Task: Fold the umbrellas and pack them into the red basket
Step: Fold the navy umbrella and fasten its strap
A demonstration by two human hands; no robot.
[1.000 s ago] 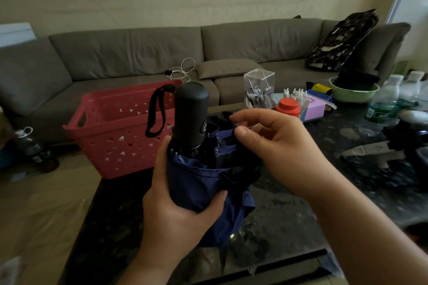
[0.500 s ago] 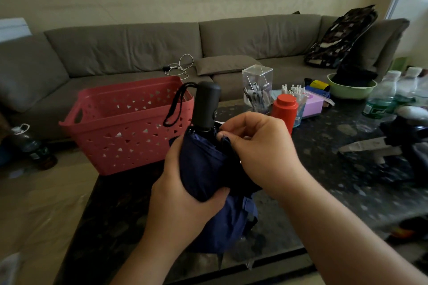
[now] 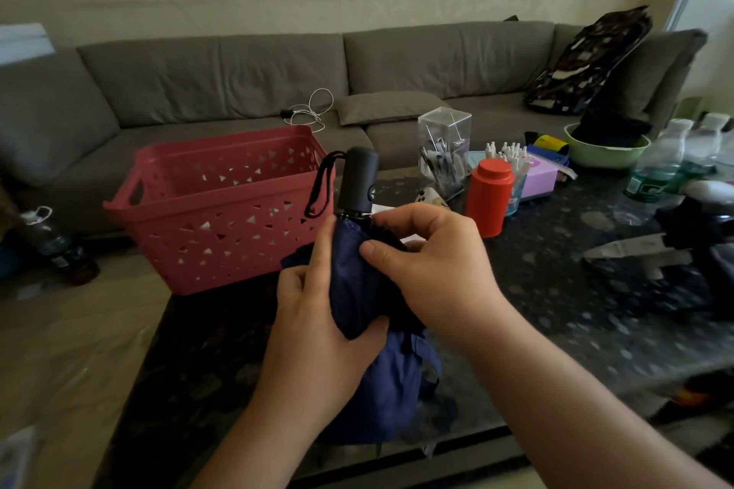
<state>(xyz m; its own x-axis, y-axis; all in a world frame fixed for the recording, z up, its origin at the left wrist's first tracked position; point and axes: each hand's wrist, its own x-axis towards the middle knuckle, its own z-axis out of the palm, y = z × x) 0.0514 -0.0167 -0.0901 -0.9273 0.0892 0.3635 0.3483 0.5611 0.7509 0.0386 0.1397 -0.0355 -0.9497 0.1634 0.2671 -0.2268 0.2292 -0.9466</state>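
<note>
My left hand (image 3: 313,333) is wrapped around the folded navy umbrella (image 3: 357,290), thumb across the front of the fabric, fingers curled behind it. My right hand (image 3: 433,262) grips the upper folds just below the black handle (image 3: 358,181); its thumb presses on the cloth, fingers bent over the top edge. The umbrella stands roughly upright, handle up, its wrist strap (image 3: 322,187) hanging at the left. Loose canopy bunches below my hands, over the dark speckled table (image 3: 595,310).

The red basket (image 3: 222,206) sits on the table's far left corner, just behind the umbrella. To the right: a red canister (image 3: 490,196), a clear box (image 3: 444,149), a green bowl (image 3: 605,151) and water bottles (image 3: 659,167). Behind runs a grey sofa (image 3: 238,79) carrying a white cable (image 3: 311,111) and a patterned bag (image 3: 588,60).
</note>
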